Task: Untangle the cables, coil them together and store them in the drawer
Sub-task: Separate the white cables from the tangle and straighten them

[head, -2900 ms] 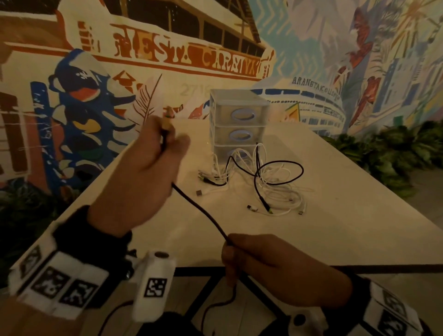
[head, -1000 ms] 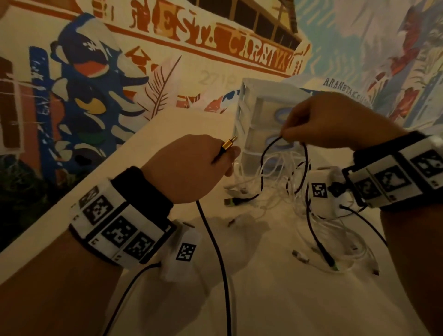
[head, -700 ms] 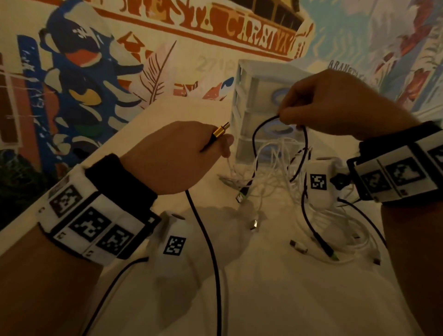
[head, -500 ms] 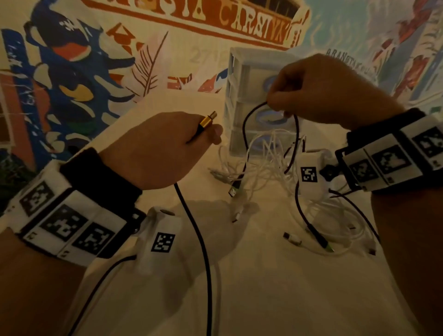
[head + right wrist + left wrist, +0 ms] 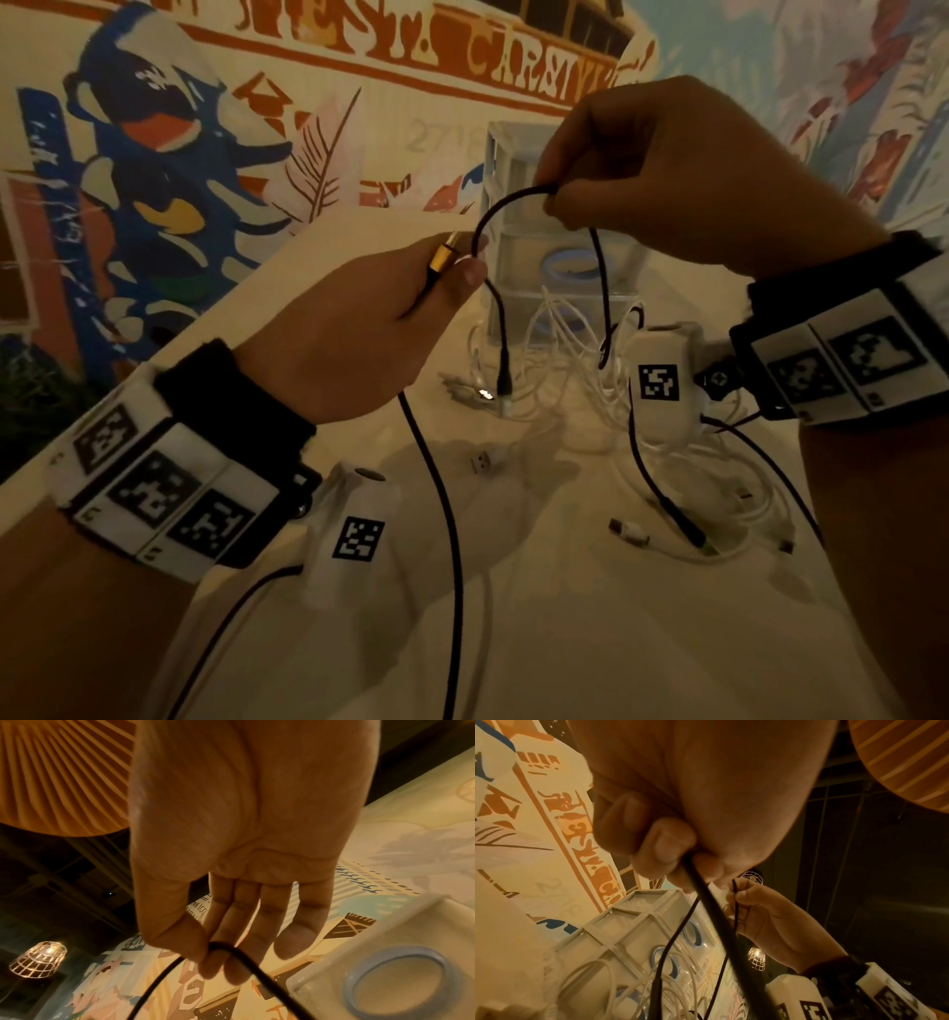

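My left hand (image 5: 359, 329) grips a black cable (image 5: 447, 539) just below its gold plug (image 5: 445, 253); the cable hangs down toward the near table edge. In the left wrist view the curled fingers (image 5: 664, 845) close round that cable (image 5: 721, 923). My right hand (image 5: 662, 169), raised above the pile, pinches a loop of a second black cable (image 5: 500, 318) between thumb and fingertips (image 5: 218, 957), its two strands hanging into the tangle. Several white cables (image 5: 565, 370) lie tangled on the table in front of the clear drawer unit (image 5: 518, 257), whose drawers with blue ring handles (image 5: 570, 264) look closed.
The pale table (image 5: 590, 642) runs to a painted mural wall (image 5: 205, 154) behind the drawer unit. Loose white connectors (image 5: 485, 462) (image 5: 629, 532) lie on the table near the pile. Lamps (image 5: 38, 959) hang overhead.
My right hand left the cable at the near edge, went over the pile and lifted a black loop higher. My left hand kept the gold-plug end and drifted right toward the right hand.
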The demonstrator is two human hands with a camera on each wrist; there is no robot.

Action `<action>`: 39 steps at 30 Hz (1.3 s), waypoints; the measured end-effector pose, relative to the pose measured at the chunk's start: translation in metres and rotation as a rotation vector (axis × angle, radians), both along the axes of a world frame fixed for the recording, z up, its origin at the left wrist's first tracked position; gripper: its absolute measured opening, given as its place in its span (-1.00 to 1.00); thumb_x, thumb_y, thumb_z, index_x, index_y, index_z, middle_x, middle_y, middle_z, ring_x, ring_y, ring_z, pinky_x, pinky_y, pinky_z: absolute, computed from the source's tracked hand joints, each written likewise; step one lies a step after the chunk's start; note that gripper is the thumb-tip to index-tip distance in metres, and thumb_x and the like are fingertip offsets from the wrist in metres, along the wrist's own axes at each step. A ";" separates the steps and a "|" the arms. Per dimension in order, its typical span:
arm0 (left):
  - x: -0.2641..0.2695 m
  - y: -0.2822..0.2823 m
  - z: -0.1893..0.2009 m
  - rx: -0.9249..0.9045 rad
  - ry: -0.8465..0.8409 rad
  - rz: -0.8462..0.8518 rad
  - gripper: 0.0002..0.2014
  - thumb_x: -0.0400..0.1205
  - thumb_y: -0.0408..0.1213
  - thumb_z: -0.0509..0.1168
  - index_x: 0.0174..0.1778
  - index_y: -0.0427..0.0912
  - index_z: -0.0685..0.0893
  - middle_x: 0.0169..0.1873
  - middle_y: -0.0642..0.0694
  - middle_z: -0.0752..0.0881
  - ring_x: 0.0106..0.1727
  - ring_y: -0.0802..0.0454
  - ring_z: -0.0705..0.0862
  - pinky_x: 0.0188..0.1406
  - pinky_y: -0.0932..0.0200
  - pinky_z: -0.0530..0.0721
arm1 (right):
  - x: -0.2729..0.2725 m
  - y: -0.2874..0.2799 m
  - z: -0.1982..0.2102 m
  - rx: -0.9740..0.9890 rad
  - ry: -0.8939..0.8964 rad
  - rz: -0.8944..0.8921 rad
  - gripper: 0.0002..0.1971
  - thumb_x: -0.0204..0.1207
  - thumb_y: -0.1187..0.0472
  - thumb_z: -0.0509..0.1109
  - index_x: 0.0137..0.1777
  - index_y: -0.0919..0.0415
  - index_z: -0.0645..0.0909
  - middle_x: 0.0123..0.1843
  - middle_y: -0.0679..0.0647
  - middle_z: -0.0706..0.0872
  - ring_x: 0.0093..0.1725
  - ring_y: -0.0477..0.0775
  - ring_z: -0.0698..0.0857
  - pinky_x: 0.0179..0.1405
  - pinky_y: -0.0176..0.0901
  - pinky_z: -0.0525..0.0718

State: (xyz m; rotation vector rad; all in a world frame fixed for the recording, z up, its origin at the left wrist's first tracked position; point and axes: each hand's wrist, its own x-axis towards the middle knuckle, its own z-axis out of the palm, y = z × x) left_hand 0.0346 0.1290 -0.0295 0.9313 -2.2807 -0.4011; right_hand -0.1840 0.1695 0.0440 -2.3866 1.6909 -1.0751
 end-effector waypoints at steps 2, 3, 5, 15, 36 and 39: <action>0.000 0.001 0.000 -0.006 0.012 -0.012 -0.62 0.76 0.12 -0.04 0.39 0.19 0.55 -0.51 0.25 0.66 -0.48 0.21 0.64 -0.43 0.48 0.48 | 0.004 0.003 0.001 0.028 0.032 0.053 -0.84 0.54 0.21 0.52 0.10 0.09 0.76 -0.07 -0.13 0.84 -0.06 -0.22 0.82 0.17 -0.45 0.69; 0.000 0.001 0.001 -0.018 0.004 -0.013 -0.64 0.77 0.11 -0.05 0.27 0.17 0.61 -0.49 0.30 0.65 -0.45 0.26 0.64 -0.42 0.49 0.46 | 0.005 0.003 0.001 0.033 0.053 0.064 -0.84 0.54 0.21 0.52 0.10 0.08 0.76 -0.07 -0.12 0.85 -0.06 -0.22 0.82 0.18 -0.43 0.69; 0.001 0.002 0.001 -0.050 -0.013 0.014 -0.63 0.77 0.10 -0.04 -0.01 0.10 0.66 -0.47 0.40 0.63 -0.41 0.35 0.60 -0.44 0.49 0.41 | 0.005 0.003 0.001 0.040 0.085 0.070 -0.83 0.55 0.18 0.52 0.12 0.05 0.76 -0.07 -0.11 0.86 -0.07 -0.21 0.83 0.21 -0.37 0.69; 0.005 -0.001 0.005 -0.158 0.089 0.206 -0.45 0.78 0.12 -0.04 -0.41 -0.17 0.44 -0.53 -0.16 0.50 -0.47 -0.07 0.46 -0.45 0.04 0.35 | -0.042 0.008 0.007 0.296 0.217 -0.121 -0.84 0.60 -0.08 0.45 0.15 -0.23 0.73 -0.10 -0.26 0.86 -0.12 -0.33 0.80 0.05 -0.25 0.65; 0.004 0.015 0.011 -0.057 -0.100 0.024 -0.59 0.57 0.03 0.01 -0.38 -0.10 0.64 -0.61 0.17 0.56 -0.54 0.24 0.53 -0.50 0.16 0.26 | -0.072 -0.027 -0.028 0.695 0.282 -0.469 -0.79 0.52 -0.03 0.48 0.14 -0.14 0.78 0.03 -0.08 0.84 0.03 -0.06 0.80 0.17 0.01 0.78; 0.005 0.016 0.012 -0.060 -0.108 0.014 -0.60 0.56 0.03 0.03 -0.40 -0.10 0.63 -0.59 0.11 0.56 -0.56 0.21 0.50 -0.51 0.15 0.28 | -0.068 -0.029 -0.028 0.644 0.315 -0.511 -0.75 0.54 -0.07 0.43 0.13 -0.04 0.80 0.17 0.02 0.77 0.18 0.12 0.69 0.37 0.18 0.64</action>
